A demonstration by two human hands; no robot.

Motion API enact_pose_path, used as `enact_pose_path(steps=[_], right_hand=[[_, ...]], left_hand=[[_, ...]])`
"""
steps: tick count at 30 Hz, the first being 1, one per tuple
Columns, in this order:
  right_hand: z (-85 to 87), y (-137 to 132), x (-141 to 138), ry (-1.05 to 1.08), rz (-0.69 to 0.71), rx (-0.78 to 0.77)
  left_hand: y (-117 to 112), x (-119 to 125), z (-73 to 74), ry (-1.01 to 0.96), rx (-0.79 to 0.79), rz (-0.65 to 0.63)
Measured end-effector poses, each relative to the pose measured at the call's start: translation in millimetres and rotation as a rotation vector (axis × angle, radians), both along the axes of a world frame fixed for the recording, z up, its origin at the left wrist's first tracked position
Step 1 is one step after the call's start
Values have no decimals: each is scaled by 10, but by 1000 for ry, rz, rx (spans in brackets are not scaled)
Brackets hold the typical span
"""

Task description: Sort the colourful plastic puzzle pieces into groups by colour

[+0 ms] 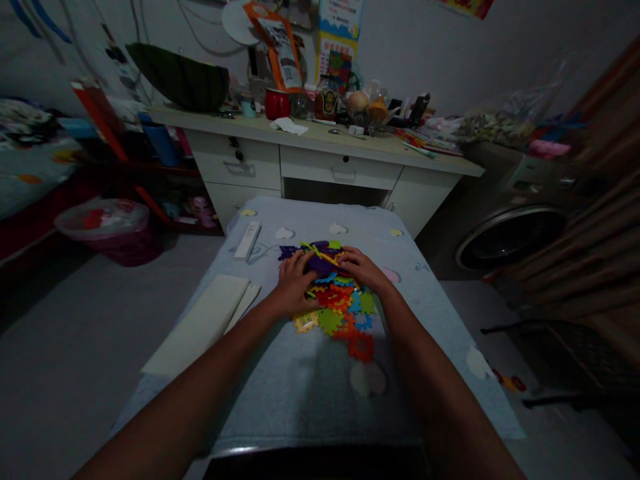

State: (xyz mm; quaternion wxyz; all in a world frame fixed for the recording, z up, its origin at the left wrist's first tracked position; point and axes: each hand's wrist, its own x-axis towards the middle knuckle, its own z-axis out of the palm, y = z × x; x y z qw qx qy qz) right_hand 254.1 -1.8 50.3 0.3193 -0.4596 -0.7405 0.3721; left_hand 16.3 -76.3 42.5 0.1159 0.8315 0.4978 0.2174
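Note:
A heap of colourful toothed puzzle pieces [336, 297] lies on the cloth-covered table, in red, orange, green, blue, yellow and purple. My left hand [299, 283] rests on the heap's left side, thumb and fingers spread over the pieces. From the right, my right hand [364, 267] reaches onto the top, its bent fingers closed at the edge of the pieces. Between both hands lies a dark purple piece [323, 265]. An orange piece [361, 347] sticks out at the near end, beside a yellow piece [306, 323].
A white power strip [248, 240] and a folded pale sheet [203, 323] lie on the table's left part. Behind stands a cluttered desk [345, 175]. A washing machine [510, 213] is to the right, a waste bin [113, 233] to the left. A dark edge borders the bottom.

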Motion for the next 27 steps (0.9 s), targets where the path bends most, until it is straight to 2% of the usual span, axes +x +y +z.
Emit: enact_pose_path(steps=[6, 10, 14, 18, 22, 27], right_hand=[[209, -234, 251, 13, -27, 42], [216, -501, 466, -126, -36, 111], [19, -905, 562, -373, 47, 116], [-239, -1192, 526, -539, 121, 108], [-338, -1208, 480, -549, 118, 182], [-349, -1113, 378, -492, 104, 260]], left_hand=[[-196, 80, 269, 37, 21, -164], [-314, 17, 305, -64, 16, -248], [-424, -154, 219, -135, -32, -136], [-490, -266, 42, -159, -44, 5], [-477, -229, -152, -111, -108, 106], [-399, -72, -252, -96, -76, 31]])
